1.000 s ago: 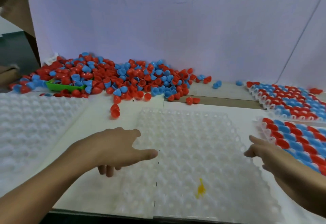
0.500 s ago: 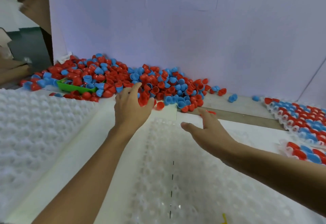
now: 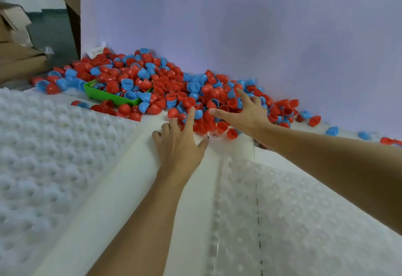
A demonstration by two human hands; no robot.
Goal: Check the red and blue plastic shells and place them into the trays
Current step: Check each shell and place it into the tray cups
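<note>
Both hands are out at the near edge of the shell pile (image 3: 174,88), which is heaped on the table (image 3: 121,188) against the far wall (image 3: 261,25). The pile is a mix of red and blue half-shells, spreading from far left to centre-right.

Left hand (image 3: 180,143): palm down at the pile's near edge, fingers spread and mostly straight. The index tip touches shells at the pile front, the thumb is splayed out to the right, and the outer fingers are slightly bent on the white surface. It is not gripping anything that I can see.

Right hand (image 3: 243,112): reaching in from the right, palm down on top of the shells, fingers spread apart and straight. The thumb points left toward the left index finger. It rests on the red shells with nothing pinched. The fingertips are partly buried among the shells, so I can't tell what's under the palm.

A few stray shells (image 3: 332,131) lie along the wall to the right of the pile, apart from it.

Green tray (image 3: 108,96): sits in the left part of the pile, half covered by shells, with some shells inside it.

Clear tray (image 3: 304,221): near right, under the right forearm. Its pockets look bare in the visible part.

White dimpled tray (image 3: 43,156): near left, well apart from both hands.

Cardboard (image 3: 19,43) is at far left, past the wall edge.
</note>
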